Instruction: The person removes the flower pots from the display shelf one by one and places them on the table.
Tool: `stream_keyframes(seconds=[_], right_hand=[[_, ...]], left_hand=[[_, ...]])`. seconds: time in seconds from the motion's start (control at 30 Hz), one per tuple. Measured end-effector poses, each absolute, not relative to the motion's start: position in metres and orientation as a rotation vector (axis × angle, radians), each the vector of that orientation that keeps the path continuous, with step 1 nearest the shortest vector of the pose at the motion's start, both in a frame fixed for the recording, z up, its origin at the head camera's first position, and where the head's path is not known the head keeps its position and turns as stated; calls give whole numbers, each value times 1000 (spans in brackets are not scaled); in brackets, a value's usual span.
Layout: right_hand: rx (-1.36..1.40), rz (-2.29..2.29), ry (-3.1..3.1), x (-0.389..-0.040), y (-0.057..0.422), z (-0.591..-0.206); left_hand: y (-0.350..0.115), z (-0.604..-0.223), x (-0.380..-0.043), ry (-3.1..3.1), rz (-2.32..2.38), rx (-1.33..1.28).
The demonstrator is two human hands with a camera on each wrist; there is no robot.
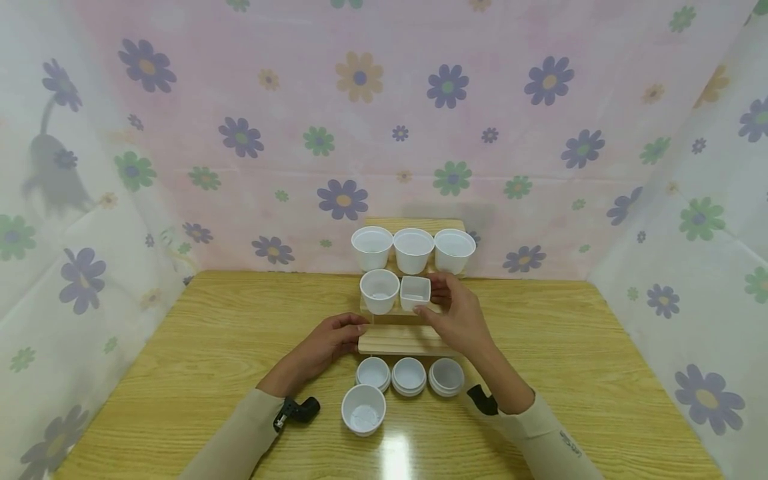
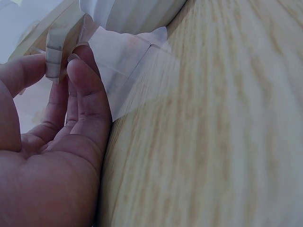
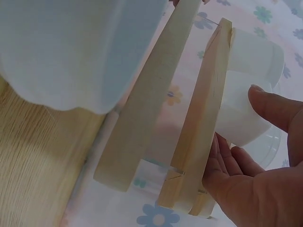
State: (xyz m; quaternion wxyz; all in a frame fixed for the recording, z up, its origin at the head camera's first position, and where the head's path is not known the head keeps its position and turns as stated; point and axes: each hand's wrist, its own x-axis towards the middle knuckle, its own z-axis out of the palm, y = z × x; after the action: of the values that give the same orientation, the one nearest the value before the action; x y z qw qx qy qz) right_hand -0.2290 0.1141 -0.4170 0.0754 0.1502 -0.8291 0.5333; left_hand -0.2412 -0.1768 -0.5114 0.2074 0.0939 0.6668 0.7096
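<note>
My right hand [image 1: 462, 317] holds a small square white pot [image 1: 415, 300] on the middle tier of a stepped wooden stand, thumb at its front and fingers round its right side. Beside it on that tier is a round white pot [image 1: 379, 300]. In the right wrist view the thumb [image 3: 270, 105] lies against a white pot and fingers curl beneath. My left hand [image 1: 330, 343] pinches the left end of the lowest wooden board [image 1: 402, 341]. The left wrist view shows that board end [image 2: 56, 52] between thumb and fingertips, with the hand's edge along the tabletop.
Three round white pots line the top tier, the middle one [image 1: 413, 252] among them. In front of the stand are three ribbed white pots, including a central one [image 1: 409, 380], and a larger white pot [image 1: 363, 412]. Flowered cloth [image 1: 360, 133] hangs behind the wooden table [image 1: 240, 313].
</note>
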Motion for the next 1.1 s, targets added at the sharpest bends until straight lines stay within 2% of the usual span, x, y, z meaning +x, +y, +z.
stream_keyframes(seconds=[1.1], right_hand=[[558,1608,-2458,-204,118,-418]], left_hand=[[-176,-507,-239,1863,1962,253]])
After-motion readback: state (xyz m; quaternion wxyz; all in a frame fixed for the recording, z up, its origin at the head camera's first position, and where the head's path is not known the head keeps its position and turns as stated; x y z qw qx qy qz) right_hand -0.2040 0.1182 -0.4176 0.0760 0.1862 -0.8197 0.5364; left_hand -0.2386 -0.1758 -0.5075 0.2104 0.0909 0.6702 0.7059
